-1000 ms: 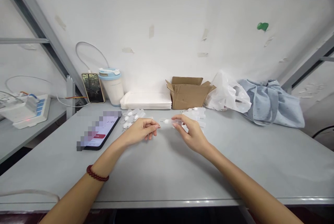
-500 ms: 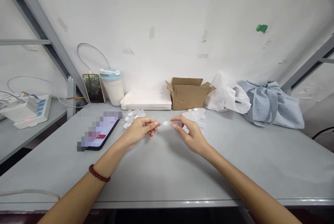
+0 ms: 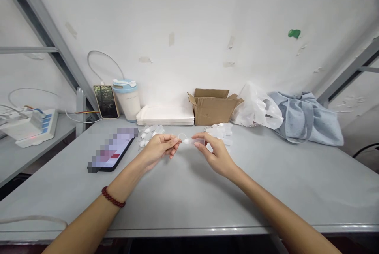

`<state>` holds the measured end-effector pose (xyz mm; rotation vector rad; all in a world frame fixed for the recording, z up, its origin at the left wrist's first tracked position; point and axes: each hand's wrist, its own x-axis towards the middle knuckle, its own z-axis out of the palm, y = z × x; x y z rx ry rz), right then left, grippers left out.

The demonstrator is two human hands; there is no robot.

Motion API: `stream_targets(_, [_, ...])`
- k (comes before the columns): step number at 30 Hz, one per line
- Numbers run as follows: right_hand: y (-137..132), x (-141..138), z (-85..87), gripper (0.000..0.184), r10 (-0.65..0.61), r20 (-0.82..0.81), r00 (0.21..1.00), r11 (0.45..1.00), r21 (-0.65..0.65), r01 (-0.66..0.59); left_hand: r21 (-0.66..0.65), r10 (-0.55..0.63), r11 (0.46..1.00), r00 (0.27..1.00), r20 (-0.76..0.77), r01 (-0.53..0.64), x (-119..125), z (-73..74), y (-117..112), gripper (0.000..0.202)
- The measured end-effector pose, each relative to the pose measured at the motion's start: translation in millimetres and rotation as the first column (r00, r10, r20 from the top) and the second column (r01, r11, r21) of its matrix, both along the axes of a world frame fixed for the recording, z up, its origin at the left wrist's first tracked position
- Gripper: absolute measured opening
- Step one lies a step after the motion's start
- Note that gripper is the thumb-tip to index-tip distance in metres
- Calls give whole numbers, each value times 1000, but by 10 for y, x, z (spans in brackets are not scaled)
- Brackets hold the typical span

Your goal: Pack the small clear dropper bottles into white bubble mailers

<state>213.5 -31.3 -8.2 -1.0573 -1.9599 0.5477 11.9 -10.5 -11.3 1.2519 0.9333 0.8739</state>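
Observation:
A small translucent plastic bottle [image 3: 201, 142] with a white cap end and a thin looped cord [image 3: 182, 136] is held level above the table. My right hand [image 3: 215, 150] pinches the bottle's body between thumb and fingers. At the cap end, my left hand [image 3: 162, 145] is closed in a pinch at the cord, its fingertips partly covering it. Several similar bottles with white caps [image 3: 148, 132] lie behind my left hand, and more translucent bottles [image 3: 222, 129] lie in a pile behind my right hand, partly hidden by it.
On the grey table [image 3: 183, 198], a phone [image 3: 114, 151] lies at left. Along the wall stand a second phone [image 3: 106, 102], a blue-lidded cup [image 3: 127, 100], stacked white trays [image 3: 166, 115], an open cardboard box [image 3: 213, 110], a plastic bag [image 3: 256, 106] and a blue cloth bag [image 3: 308, 117]. A power strip [image 3: 40, 129] sits far left.
The bottle's cap end has come slightly nearer my left fingertips. A thin dark bit seen at those fingertips earlier no longer shows. The view has shifted a little.

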Motion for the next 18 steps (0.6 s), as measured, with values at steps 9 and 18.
stream_targets(9, [47,-20,-184,22,18,47,999,993,115,-23,67,101,993,995,-11,-100,62,-115,12,27])
stream_targets(18, [43,-53,-203,19,-1,9,1000,999,-51,1,110,188,978,975,-114,-176,196,-229,-67,29])
